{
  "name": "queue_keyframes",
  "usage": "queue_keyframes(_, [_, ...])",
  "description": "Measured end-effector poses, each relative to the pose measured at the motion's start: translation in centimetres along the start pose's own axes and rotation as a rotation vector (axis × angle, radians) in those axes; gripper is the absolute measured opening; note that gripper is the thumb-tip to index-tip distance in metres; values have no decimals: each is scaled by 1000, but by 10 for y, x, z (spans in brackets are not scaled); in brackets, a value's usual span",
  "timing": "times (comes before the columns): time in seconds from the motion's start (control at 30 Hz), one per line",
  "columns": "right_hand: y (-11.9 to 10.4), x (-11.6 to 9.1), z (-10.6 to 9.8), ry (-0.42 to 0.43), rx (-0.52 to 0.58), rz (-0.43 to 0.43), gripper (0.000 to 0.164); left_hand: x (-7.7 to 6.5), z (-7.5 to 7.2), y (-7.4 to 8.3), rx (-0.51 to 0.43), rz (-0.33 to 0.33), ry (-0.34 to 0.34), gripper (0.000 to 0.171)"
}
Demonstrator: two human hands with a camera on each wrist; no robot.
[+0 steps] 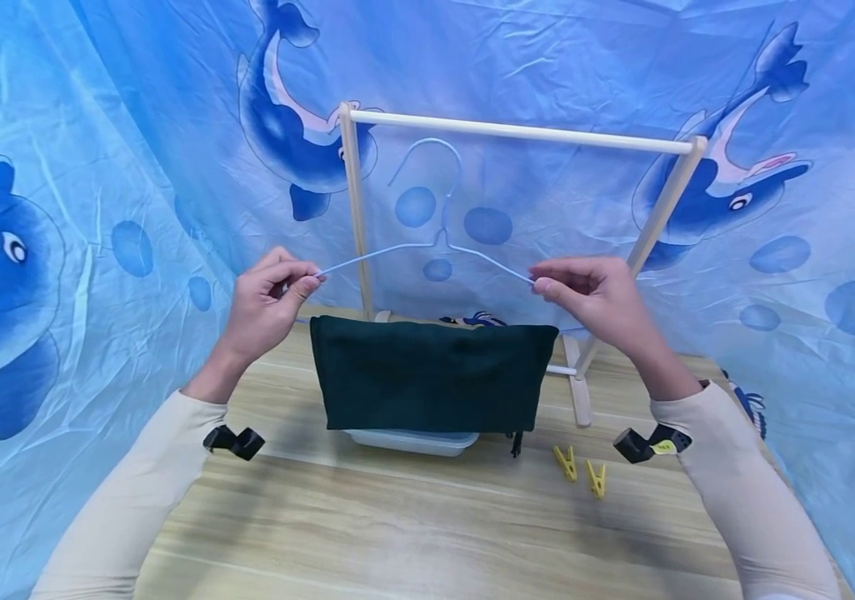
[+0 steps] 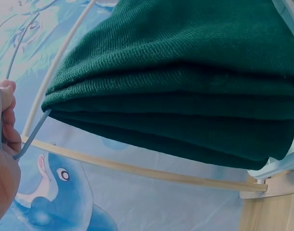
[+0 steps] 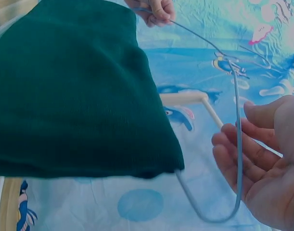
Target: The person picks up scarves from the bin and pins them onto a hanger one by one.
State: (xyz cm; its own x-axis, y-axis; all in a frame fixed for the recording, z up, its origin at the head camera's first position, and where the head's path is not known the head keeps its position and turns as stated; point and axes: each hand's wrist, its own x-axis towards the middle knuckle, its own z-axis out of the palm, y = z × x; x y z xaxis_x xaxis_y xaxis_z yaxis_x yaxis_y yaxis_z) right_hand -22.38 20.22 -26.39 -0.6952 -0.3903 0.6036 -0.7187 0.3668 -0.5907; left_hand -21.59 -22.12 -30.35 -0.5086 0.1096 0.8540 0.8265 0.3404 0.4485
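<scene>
A light blue wire hanger (image 1: 441, 242) is held up between both hands, its hook at the top. My left hand (image 1: 273, 292) pinches the hanger's left shoulder between thumb and fingers. At the right shoulder, the thumb and fingers of my right hand (image 1: 592, 293) hold the wire, and the right wrist view shows the fingers loosely bent around it. Over the hanger's lower bar hangs a folded dark green knit cloth (image 1: 435, 375), which hides that bar. Layered folds show in the left wrist view. The wire's bent ends come out at the sides of the cloth (image 3: 89, 91).
Behind the hanger stands a wooden rack with a white top rail (image 1: 517, 130). Below the cloth, a pale shallow tray (image 1: 416, 442) is partly covered from view. Two yellow clothespins (image 1: 566, 463) lie on the wooden table (image 1: 367, 533) at the right. A blue dolphin-print curtain (image 1: 562, 50) surrounds everything.
</scene>
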Motion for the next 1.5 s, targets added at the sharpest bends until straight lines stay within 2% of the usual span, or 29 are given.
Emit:
queue_keyframes(0.17, [6, -11, -13, 35, 7, 16, 24, 0, -3, 0, 19, -9, 13, 15])
queue_keyframes(0.4, [26, -34, -31, 90, 19, 51, 25, 1, -7, -1, 46, -8, 32, 16])
queue_keyframes(0.7, [53, -72, -42, 204, -15, 198, 29, 1, -10, -2, 88, -29, 49, 17])
queue_keyframes(0.93, [80, -115, -32, 261, -52, 293, 31, 4, -9, 0, 96, -38, 46, 15])
queue_keyframes(1.3, [116, -176, 2, 189, -106, 464, 33, 4, -8, 2, 88, -49, 50, 15])
queue_keyframes(1.5, [129, -203, 17, 199, -133, 590, 36, 5, -9, 5, 93, -30, 55, 14])
